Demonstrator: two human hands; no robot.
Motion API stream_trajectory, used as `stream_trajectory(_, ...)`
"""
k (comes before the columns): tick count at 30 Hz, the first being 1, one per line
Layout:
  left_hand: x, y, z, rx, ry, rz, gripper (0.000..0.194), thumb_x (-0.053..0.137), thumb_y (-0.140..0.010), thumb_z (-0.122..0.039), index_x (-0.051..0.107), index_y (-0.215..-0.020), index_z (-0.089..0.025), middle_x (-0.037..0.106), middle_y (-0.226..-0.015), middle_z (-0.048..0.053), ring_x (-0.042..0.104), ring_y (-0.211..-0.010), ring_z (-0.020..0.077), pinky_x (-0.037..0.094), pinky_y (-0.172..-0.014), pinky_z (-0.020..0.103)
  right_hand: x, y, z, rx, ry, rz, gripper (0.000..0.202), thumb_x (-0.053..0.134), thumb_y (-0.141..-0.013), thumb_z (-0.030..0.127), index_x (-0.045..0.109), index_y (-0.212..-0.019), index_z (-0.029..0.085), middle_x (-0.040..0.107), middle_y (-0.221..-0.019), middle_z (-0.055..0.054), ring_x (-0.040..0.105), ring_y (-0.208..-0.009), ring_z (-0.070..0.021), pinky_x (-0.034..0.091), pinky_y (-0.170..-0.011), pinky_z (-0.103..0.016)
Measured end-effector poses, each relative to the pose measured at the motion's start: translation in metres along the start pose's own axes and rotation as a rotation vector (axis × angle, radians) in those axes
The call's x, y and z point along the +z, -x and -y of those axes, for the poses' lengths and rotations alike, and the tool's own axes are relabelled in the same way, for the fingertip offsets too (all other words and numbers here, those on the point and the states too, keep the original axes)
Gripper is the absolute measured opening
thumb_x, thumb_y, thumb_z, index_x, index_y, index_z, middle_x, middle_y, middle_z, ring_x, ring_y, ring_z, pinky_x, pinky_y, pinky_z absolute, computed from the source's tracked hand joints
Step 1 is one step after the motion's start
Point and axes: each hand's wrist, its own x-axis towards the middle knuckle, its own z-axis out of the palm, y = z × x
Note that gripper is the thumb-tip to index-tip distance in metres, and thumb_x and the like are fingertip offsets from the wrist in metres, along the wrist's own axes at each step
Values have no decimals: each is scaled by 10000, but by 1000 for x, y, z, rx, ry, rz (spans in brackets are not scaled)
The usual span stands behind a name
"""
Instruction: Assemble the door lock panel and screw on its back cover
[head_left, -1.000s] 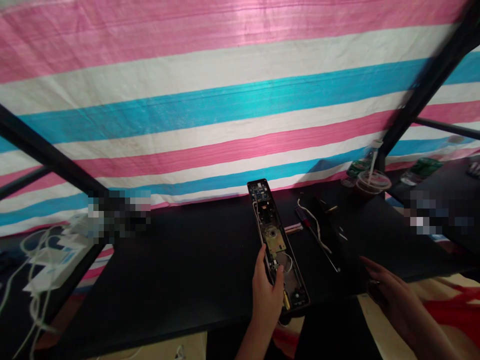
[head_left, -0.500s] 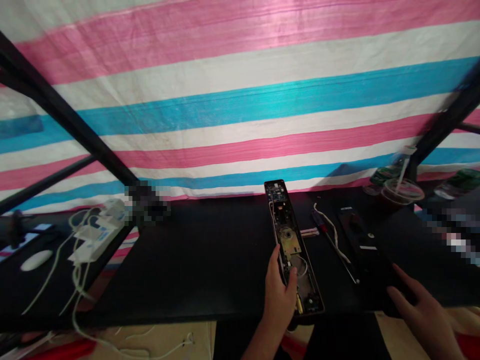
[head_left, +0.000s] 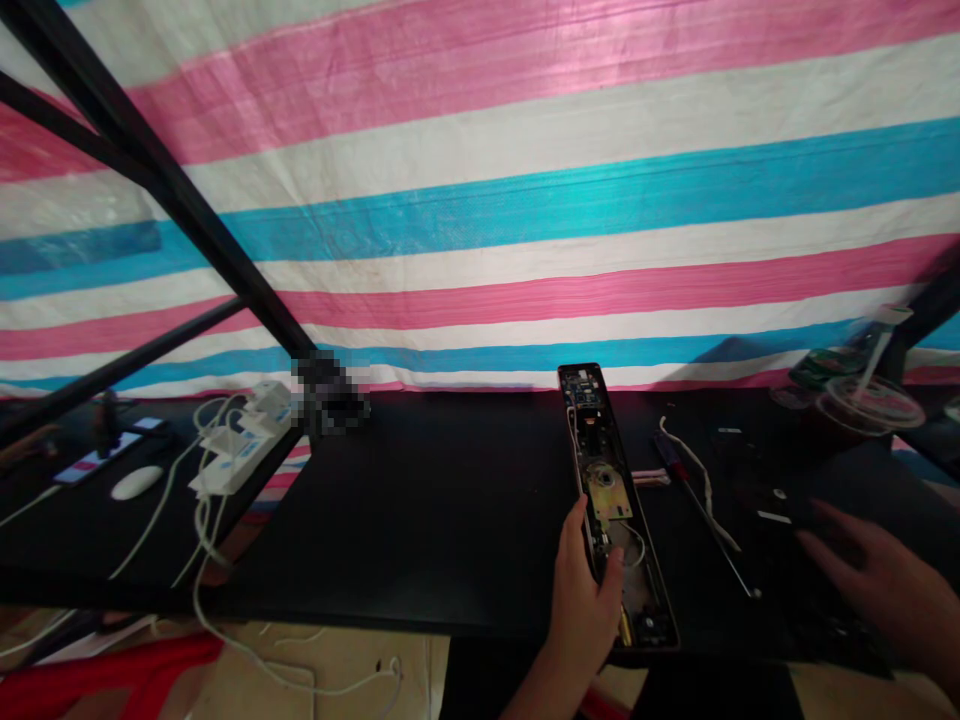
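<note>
A long, narrow electronic door lock [head_left: 609, 495], its casing opened, lies on the black table with a circuit board, a brass-coloured plate and white wires exposed. My left hand [head_left: 589, 585] grips its left side near the lower end, thumb over the inside. My right hand [head_left: 870, 565], slightly blurred, is at a dark flat panel [head_left: 750, 480] that bears white labels and a small round part. Its thumb and fingers are apart; contact with the panel is hard to make out. Between lock and panel lie a screwdriver [head_left: 709, 515] and a white cable [head_left: 703, 470].
Beside the lock is a small pinkish bundle [head_left: 650, 478]. A plastic cup with a straw [head_left: 870, 405] stands at the back right. A white power strip [head_left: 244, 450] with cables, a white mouse [head_left: 137, 483] and a phone [head_left: 109, 450] are on the left. Striped sheeting [head_left: 480, 230] hangs behind.
The view has shifted left, so things appear farther right. My right hand has moved up along the dark panel, which stays in place. My left hand keeps its grip on the lock.
</note>
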Motion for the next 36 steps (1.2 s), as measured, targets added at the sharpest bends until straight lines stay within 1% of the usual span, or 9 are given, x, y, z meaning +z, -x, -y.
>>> stream_trajectory(2,0,-1,-1,-4,9,0,580,558,-944,-245,413,-1504,-207,522,-1528,143,494,-1423,265,393,-1198,481,16,-35,35,-3,81,96,566,584,-765,606,737,-1101,177,760,-835,-158,715,-695,-304,520,-679,-438)
stream_trajectory(5,-1,-2,-1,-20,27,16,587,547,-946,-253,404,-1512,-193,509,-1537,147,482,-1429,267,367,-1209,474,55,-80,82,-21,248,289,593,533,-889,528,657,-1238,66,761,-870,-179,736,-817,-326,520,-765,-421)
stream_trajectory(8,-2,-2,-2,-34,43,23,588,534,-959,-289,401,-1522,-184,498,-1548,144,468,-1437,264,342,-1219,449,89,-105,105,-21,440,484,504,514,-969,485,663,-1173,48,749,-973,-239,739,-922,-341,512,-788,-394)
stream_trajectory(10,-2,-2,-2,-38,56,19,588,534,-964,-317,407,-1522,-182,500,-1547,139,463,-1440,264,335,-1219,433,102,-111,110,-26,478,520,428,492,-1000,425,680,-1088,51,741,-987,-255,737,-951,-342,505,-797,-382)
stream_trajectory(17,-2,-3,-2,-35,77,14,598,547,-948,-297,415,-1520,-181,495,-1551,138,455,-1442,262,321,-1222,431,119,-119,127,-152,435,527,447,519,-1015,358,521,-1385,107,724,-1156,-211,710,-1069,-281,479,-861,-323)
stream_trajectory(25,-3,-5,-3,-37,82,12,607,565,-937,-296,412,-1515,-191,505,-1544,132,459,-1441,262,319,-1219,427,141,-132,147,-175,388,515,207,650,-912,233,716,-1052,96,753,-1052,-189,718,-996,-242,477,-829,-273)
stream_trajectory(30,-3,-5,-3,-27,86,9,603,555,-942,-286,401,-1515,-181,500,-1546,138,463,-1439,257,328,-1216,427,135,-137,162,-192,301,376,273,529,-909,125,720,-1095,68,757,-1056,-204,715,-1003,-244,472,-867,-285)
stream_trajectory(33,-2,-5,-4,-24,80,9,613,569,-929,-267,403,-1514,-182,504,-1544,137,464,-1438,258,326,-1217,430,123,-140,174,-200,230,282,361,471,-926,139,689,-1202,59,762,-1088,-196,710,-1019,-248,477,-884,-300)
stream_trajectory(36,-2,-6,-3,-29,72,1,605,575,-928,-277,416,-1504,-178,513,-1536,137,465,-1438,258,328,-1216,425,106,-141,186,-215,161,216,388,413,-971,209,713,-1178,74,771,-1093,-180,714,-996,-251,496,-856,-313)
